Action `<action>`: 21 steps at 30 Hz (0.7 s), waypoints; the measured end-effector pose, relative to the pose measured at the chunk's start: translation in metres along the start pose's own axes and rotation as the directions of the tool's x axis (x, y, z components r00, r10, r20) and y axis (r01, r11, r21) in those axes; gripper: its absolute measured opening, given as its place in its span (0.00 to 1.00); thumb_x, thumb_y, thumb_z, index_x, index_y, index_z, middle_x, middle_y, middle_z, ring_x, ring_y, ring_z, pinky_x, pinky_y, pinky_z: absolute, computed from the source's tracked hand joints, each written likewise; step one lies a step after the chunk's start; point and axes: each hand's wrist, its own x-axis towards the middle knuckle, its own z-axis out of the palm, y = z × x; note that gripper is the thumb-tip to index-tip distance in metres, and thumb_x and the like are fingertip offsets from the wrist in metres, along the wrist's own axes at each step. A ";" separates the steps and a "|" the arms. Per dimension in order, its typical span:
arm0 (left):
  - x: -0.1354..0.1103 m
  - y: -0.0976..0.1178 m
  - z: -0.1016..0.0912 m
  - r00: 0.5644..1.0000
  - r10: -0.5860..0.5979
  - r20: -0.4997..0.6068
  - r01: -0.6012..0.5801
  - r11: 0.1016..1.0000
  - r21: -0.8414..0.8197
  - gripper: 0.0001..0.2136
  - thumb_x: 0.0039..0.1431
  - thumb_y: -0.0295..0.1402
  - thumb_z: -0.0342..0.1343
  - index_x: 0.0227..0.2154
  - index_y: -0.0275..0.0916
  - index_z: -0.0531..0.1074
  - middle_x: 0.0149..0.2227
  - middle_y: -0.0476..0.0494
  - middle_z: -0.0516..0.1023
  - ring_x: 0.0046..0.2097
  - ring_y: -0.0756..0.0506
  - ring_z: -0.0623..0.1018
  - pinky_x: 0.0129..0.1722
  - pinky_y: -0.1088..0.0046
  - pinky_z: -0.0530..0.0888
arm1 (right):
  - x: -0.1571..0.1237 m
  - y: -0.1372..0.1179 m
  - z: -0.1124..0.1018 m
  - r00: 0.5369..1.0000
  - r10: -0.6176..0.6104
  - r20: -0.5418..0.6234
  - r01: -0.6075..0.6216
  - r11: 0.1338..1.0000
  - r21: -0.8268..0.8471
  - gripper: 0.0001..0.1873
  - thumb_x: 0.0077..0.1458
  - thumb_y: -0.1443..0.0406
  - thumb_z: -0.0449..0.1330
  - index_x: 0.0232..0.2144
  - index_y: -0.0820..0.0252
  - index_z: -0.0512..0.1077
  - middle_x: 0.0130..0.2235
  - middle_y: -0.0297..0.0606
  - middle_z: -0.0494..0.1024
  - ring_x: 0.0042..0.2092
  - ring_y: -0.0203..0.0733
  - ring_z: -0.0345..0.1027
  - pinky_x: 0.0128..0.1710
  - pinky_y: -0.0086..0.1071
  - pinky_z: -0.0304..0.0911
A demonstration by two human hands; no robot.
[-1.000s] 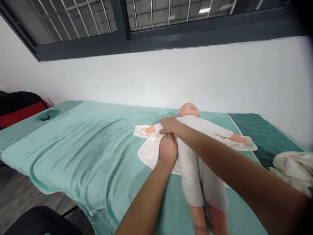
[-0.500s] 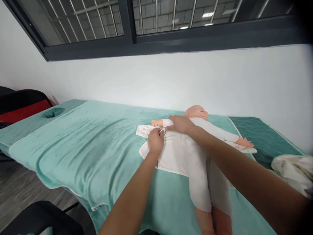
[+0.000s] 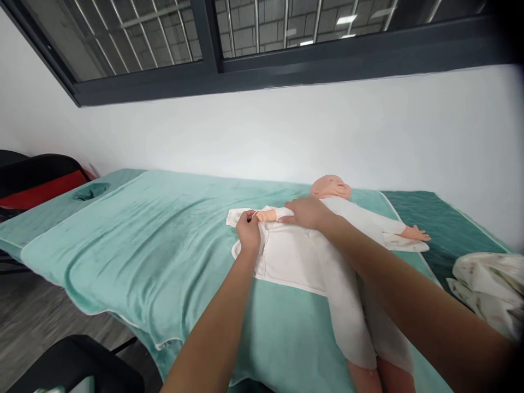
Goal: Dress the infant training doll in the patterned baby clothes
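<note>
A baby doll [image 3: 346,311] with a white cloth body lies on its back, its head towards the wall. Spread open under it is a white baby shirt [image 3: 292,262], one sleeve reaching left. My right hand [image 3: 308,213] is closed round the doll's upper arm on the left side. Beside the doll's small hand [image 3: 267,215], my left hand [image 3: 249,232] pinches the shirt's cloth near the sleeve; its fingertips are partly hidden. The doll's other arm stretches out to the right over the shirt's other sleeve.
A light green cover [image 3: 135,234] spreads over the bed, with a face hole [image 3: 92,191] at its left end. Bunched patterned white cloth [image 3: 491,284] lies at the right. Black chairs stand at left; a white wall [image 3: 204,136] and barred window are behind.
My left hand has shifted slightly left and up to the doll's hand. The doll's arm has moved slightly right and down, over the shirt, with my right hand still on it.
</note>
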 end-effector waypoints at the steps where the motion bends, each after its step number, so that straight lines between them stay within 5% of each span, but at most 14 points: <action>1: 0.001 0.000 0.000 1.000 -0.004 -0.009 0.004 1.000 -0.005 0.09 0.57 0.36 0.54 0.35 0.37 0.73 0.33 0.46 0.76 0.35 0.49 0.75 0.37 0.74 0.71 | 0.000 0.001 0.002 1.000 0.006 0.015 -0.006 1.000 -0.023 0.30 0.59 0.40 0.46 0.41 0.56 0.73 0.41 0.45 0.79 0.41 0.52 0.72 0.39 0.39 0.58; 5: -0.003 0.002 0.001 1.000 0.005 -0.018 -0.005 1.000 -0.001 0.09 0.58 0.38 0.55 0.33 0.38 0.73 0.30 0.49 0.74 0.33 0.50 0.73 0.36 0.74 0.70 | -0.001 -0.002 0.010 0.999 0.017 0.032 -0.013 0.994 -0.113 0.29 0.60 0.42 0.49 0.40 0.59 0.73 0.41 0.48 0.79 0.43 0.55 0.72 0.43 0.43 0.57; 8: -0.013 0.005 0.004 0.981 0.165 0.104 -0.179 0.974 0.140 0.07 0.61 0.37 0.54 0.34 0.39 0.73 0.30 0.49 0.75 0.33 0.49 0.73 0.36 0.73 0.68 | 0.003 -0.010 0.017 0.997 0.046 -0.054 -0.053 0.990 -0.128 0.28 0.61 0.45 0.49 0.42 0.61 0.72 0.43 0.51 0.79 0.45 0.56 0.72 0.45 0.44 0.57; 12: -0.027 0.007 0.010 0.769 0.487 0.415 -0.636 0.653 0.411 0.10 0.67 0.36 0.48 0.36 0.40 0.73 0.34 0.44 0.77 0.38 0.46 0.75 0.39 0.70 0.67 | 0.011 -0.022 0.023 0.980 0.152 -0.125 -0.166 0.980 -0.108 0.16 0.63 0.57 0.52 0.45 0.64 0.69 0.42 0.53 0.79 0.44 0.55 0.73 0.44 0.42 0.58; 15: -0.032 0.008 0.013 0.679 0.532 0.506 -0.734 0.484 0.476 0.14 0.69 0.36 0.44 0.35 0.39 0.73 0.33 0.43 0.76 0.37 0.46 0.75 0.38 0.69 0.65 | 0.015 -0.027 0.026 0.967 0.202 -0.155 -0.218 0.971 -0.094 0.13 0.60 0.67 0.53 0.47 0.66 0.66 0.40 0.53 0.79 0.43 0.55 0.74 0.43 0.41 0.58; 18: -0.033 0.010 0.012 0.690 0.528 0.495 -0.723 0.492 0.485 0.14 0.70 0.36 0.43 0.36 0.40 0.72 0.33 0.44 0.76 0.38 0.46 0.74 0.38 0.69 0.65 | 0.015 -0.031 0.028 0.962 0.212 -0.172 -0.227 0.971 -0.077 0.14 0.58 0.68 0.54 0.47 0.67 0.65 0.39 0.52 0.79 0.42 0.55 0.74 0.42 0.42 0.59; 21: -0.030 0.013 0.010 0.775 0.490 0.398 -0.630 0.564 0.534 0.13 0.70 0.36 0.43 0.38 0.40 0.72 0.36 0.43 0.76 0.40 0.45 0.73 0.41 0.69 0.66 | 0.013 -0.033 0.028 0.964 0.189 -0.187 -0.203 0.977 -0.062 0.15 0.61 0.62 0.54 0.47 0.66 0.66 0.41 0.51 0.78 0.44 0.56 0.73 0.44 0.43 0.60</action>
